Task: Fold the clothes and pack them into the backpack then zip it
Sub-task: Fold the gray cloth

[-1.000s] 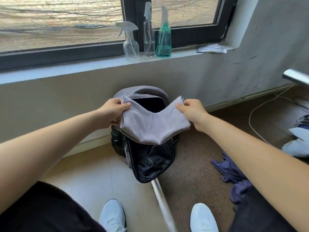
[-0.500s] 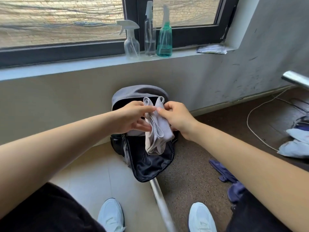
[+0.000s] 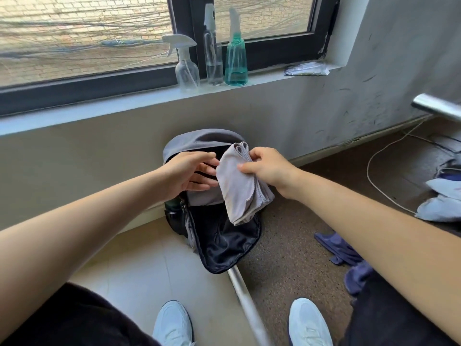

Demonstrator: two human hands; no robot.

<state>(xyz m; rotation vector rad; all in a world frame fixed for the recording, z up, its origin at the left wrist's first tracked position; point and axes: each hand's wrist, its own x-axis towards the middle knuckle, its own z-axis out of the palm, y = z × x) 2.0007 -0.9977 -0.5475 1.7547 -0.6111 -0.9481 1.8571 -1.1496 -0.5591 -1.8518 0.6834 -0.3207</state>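
Now, at the middle left of the frame, the left hand point(image 3: 189, 174) is open. Its fingers are spread and straight, and it holds nothing. Its fingertips are just beside the grey cloth point(image 3: 239, 188); I cannot tell if they touch it. Behind and below them, in the middle of the frame, the backpack point(image 3: 224, 245) stands against the wall under the window. Its front flap hangs open and the dark inside shows. The cloth hangs in front of that opening, folded into a narrow bundle. Just to the right, the right hand point(image 3: 269, 168) pinches the top of the bundle between thumb and fingers.

To do this step well, I think the left hand should go under the bundle so the folds do not slip apart. Then both hands can lower it flat and deep into the backpack, away from the zip. Further right, blue clothes point(image 3: 344, 250) lie on the floor, and pale clothes point(image 3: 441, 203) lie at the right edge, so room must be left for them.
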